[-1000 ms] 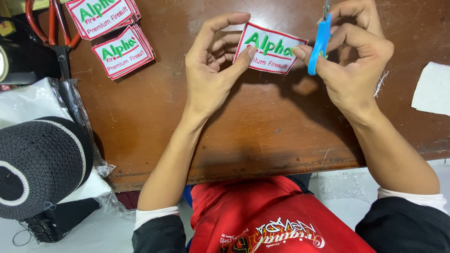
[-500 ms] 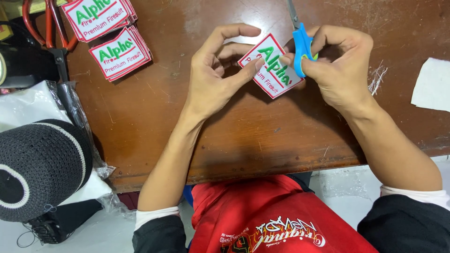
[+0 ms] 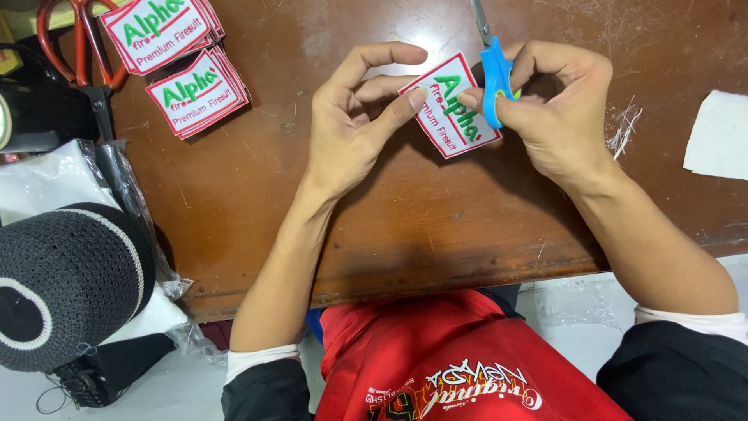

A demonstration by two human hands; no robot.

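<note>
Small sewing workshop — worn wooden bench (image 3: 234, 195), stacked embroidered patches (image 3: 195, 92) (red-edged), orange shears (image 3: 78, 39), thread scraps (image 3: 627, 129).

Even, bright overhead light; soft shadows under the hands; sharp focus, perhaps slight edge distortion.

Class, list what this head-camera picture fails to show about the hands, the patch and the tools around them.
- Blue snips: blade tips cut off by the top edge; the right hand covers part of the handle.
- Patch: far corner hidden under the left hand fingers, right edge under the snips.
- Red scissors: handles cut off at the top edge.
- Patch stacks: count per stack too fine to tell.
- White scrap: cut off by the right edge.
</note>
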